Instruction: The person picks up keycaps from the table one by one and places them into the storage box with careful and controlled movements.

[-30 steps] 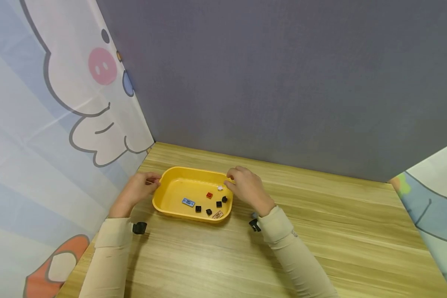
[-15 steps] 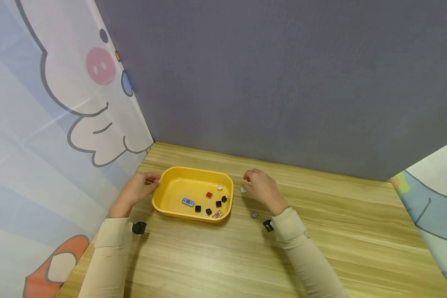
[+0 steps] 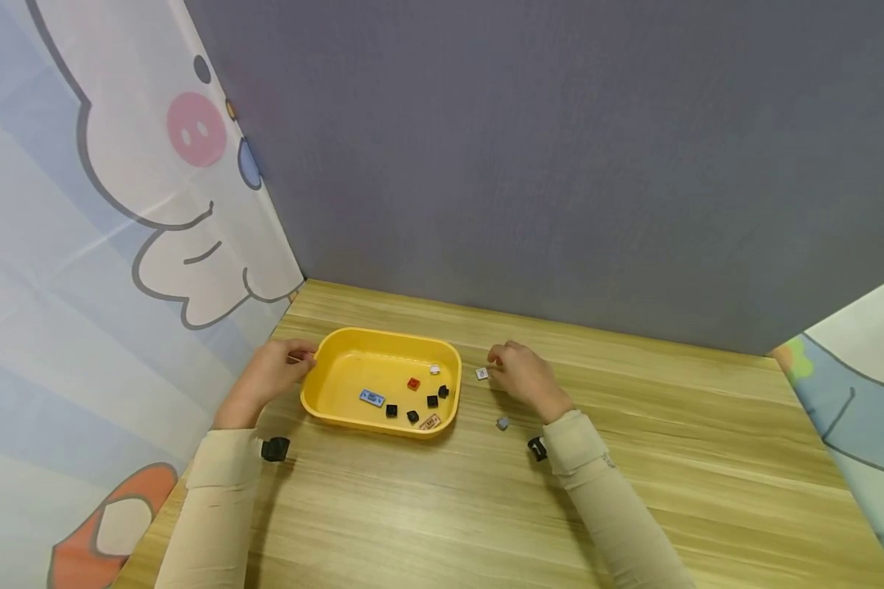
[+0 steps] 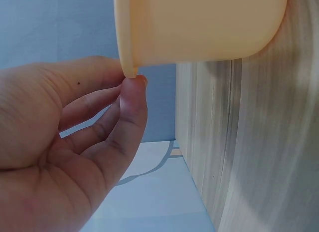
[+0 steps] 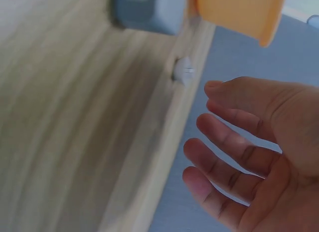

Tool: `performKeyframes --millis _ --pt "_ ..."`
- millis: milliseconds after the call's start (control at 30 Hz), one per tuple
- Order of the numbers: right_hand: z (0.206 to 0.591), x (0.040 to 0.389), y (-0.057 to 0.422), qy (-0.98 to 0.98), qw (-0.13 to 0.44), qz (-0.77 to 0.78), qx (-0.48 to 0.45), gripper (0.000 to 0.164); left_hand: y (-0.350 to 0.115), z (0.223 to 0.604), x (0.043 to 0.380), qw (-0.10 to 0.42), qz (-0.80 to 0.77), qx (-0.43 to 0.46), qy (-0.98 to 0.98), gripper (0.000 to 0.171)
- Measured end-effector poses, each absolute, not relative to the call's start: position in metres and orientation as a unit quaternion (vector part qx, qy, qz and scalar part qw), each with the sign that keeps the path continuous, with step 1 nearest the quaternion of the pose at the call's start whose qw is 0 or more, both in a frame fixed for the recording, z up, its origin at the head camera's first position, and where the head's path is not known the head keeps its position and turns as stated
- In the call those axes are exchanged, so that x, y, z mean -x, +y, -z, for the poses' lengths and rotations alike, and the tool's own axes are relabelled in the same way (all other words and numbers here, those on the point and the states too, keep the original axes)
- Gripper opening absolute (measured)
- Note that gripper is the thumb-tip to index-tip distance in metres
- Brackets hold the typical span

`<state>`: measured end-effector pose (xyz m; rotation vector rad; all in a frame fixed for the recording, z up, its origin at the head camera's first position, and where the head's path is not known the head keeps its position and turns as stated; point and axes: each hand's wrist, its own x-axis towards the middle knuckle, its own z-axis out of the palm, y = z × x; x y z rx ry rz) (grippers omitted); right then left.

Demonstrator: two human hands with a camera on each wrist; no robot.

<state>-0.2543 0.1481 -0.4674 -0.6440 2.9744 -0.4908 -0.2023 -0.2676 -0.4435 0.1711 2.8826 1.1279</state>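
Observation:
My left hand [image 3: 276, 375] pinches the left rim of a yellow plastic tray [image 3: 361, 423] between thumb and fingertips. The left wrist view shows the pinched rim [image 4: 130, 70] close up. Right of the tray, my right hand [image 3: 525, 376] hovers with loosely bent fingers [image 5: 219, 129] and holds nothing. Just left of its fingertips a small white square piece [image 3: 482, 374] lies on the table. Nearer the front sits a small grey block [image 3: 502, 423], large at the top of the right wrist view.
Inside the tray are a blue rectangular tile [image 3: 372, 397], a red piece [image 3: 413, 384], a white piece [image 3: 435, 369], a pinkish printed tile [image 3: 430, 421] and several black blocks [image 3: 392, 411]. A grey panel [image 3: 545, 180] borders the wooden table [image 3: 383, 507] at the back.
My right hand has moved right, away from the tray's right rim, uncovering the white square piece and the grey block on the table. My left hand stays on the left rim.

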Motion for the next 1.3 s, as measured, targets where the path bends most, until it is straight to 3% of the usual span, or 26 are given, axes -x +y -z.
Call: performKeyframes --millis 533,1300 --pt "0.484 0.260 0.145 0.959 0.050 0.163 0.226 0.016 -0.268 0.446 0.204 0.018 -0.358 -0.053 0.932 0.028" --pt "0.485 0.261 0.143 0.952 0.037 0.179 0.244 0.012 -0.268 0.446 0.204 0.021 -0.366 -0.045 0.929 0.027"
